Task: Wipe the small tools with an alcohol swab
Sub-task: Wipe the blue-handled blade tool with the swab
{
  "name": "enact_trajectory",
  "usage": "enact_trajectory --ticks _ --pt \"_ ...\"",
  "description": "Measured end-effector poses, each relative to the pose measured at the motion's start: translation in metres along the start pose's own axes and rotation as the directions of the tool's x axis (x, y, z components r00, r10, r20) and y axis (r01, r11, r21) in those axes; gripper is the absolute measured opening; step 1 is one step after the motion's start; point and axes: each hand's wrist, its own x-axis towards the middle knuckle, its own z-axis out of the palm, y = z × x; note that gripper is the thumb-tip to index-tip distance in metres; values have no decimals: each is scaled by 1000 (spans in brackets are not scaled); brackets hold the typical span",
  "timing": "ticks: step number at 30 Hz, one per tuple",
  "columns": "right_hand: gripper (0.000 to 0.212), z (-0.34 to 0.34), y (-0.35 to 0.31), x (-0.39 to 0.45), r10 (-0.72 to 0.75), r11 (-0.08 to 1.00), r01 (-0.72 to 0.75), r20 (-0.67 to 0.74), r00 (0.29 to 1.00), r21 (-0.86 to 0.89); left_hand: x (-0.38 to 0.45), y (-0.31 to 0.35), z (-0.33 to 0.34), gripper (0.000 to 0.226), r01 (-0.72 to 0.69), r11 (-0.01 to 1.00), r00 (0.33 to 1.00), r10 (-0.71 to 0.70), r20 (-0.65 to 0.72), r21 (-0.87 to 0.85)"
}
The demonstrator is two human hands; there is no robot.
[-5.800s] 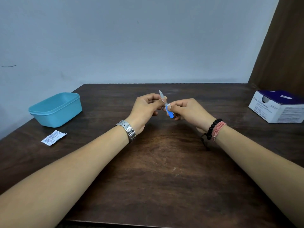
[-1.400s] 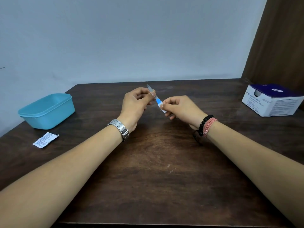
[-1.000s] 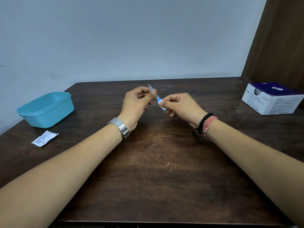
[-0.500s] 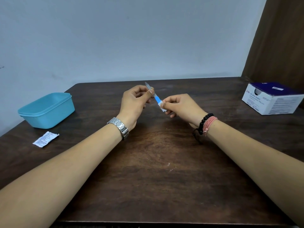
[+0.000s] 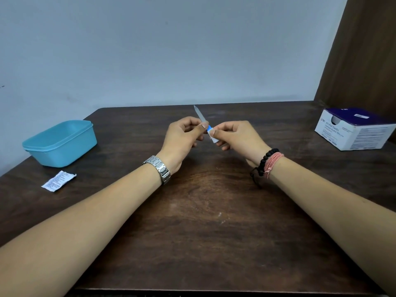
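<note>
Dark brown wood, worn pale in the middle, makes up the table [image 5: 203, 232] that carries everything. Near its left edge, toward the far corner, stands a turquoise rectangular plastic tub [image 5: 61, 142]. At the right edge, by the far corner, sits a white cardboard box with a dark blue top [image 5: 355, 128], printed with small text too fine to read. Two bare forearms reach in from the near edge and meet above the middle of the far half of the table. The left hand [image 5: 182, 140], with a silver metal watch [image 5: 158, 169] on its wrist, pinches a small tool with a grey pointed blade and a blue handle [image 5: 200, 114] between thumb and fingertips, the tip tilted up and away to the left. The right hand [image 5: 235, 136], with a black bead bracelet [image 5: 266, 159] and a pink thread band on its wrist, grips a small white swab [image 5: 213, 137] folded around the handle end of the tool, just beside the left thumb. Just in front of the tub, near the left edge, lies a small white torn printed sachet [image 5: 58, 181], flat on the wood.
</note>
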Motion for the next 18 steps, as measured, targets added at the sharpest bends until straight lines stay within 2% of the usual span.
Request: enact_trajectory --ticks 4,8,10,14,18 --pt "7 -1 0 0 2 1000 -2 37 999 3 0 3 1 10 -27 1000 999 27 -47 13" --pt "4 1 3 0 17 1000 -17 90 996 0 3 6 0 13 74 982 993 -90 -82 -172" --pt "3 0 3 1 4 1000 -6 71 997 30 3 5 -1 12 103 977 991 -117 -70 -184" --pt "3 -7 0 5 -44 996 44 -8 999 80 4 -4 3 15 85 996 996 -85 7 -11" --pt "6 -13 1 6 -79 997 80 -64 995 16 6 -13 7 28 79 991 988 -93 123 110"
